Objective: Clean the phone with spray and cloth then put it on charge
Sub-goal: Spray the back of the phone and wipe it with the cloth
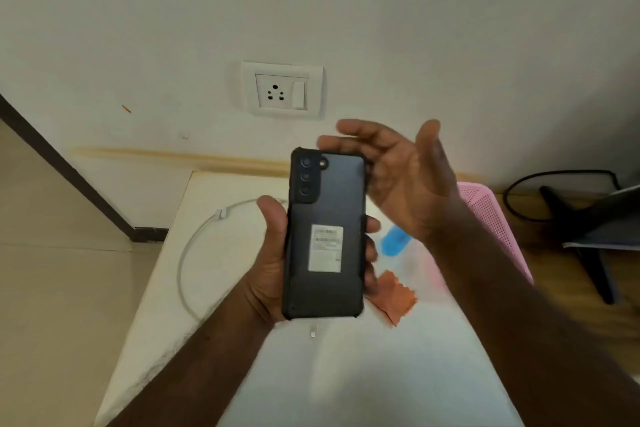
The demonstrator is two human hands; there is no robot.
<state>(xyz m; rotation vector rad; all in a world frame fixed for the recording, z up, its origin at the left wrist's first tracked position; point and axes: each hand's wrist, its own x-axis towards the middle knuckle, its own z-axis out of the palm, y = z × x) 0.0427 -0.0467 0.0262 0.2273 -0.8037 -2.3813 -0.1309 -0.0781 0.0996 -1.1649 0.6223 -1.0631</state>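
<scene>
Phone: a dark slate-grey rectangular phone point(325, 236) in a black bumper case stood upright at the centre of the frame, its back toward the camera.
Phone details: three camera lenses ran down its upper left corner, and a white printed sticker sat on the lower middle of the back.
Left hand: the left hand point(277, 253) gripped the phone from below, thumb along the left edge, fingertips curled round the right edge.
Right hand: the right hand point(398, 177) hovered just right of the phone's top, palm facing up, fingers spread and relaxed, holding nothing; whether its fingertips touched the case could not be told.
Spray: a blue item point(394, 241), blurred, lay on the white table point(346, 374) right of the phone, largely hidden by the right arm.
Cloth: an orange cloth point(396, 298) with a zigzag edge lay flat on the table, lower right of the phone.
Cable: a white charging cable point(194, 243) looped on the table at centre left.
Socket: a white wall socket with switch point(282, 90) sat above the phone, nothing plugged in.
Basket: a pink perforated plastic basket point(491, 215) showed at the right; its contents were hidden.
</scene>
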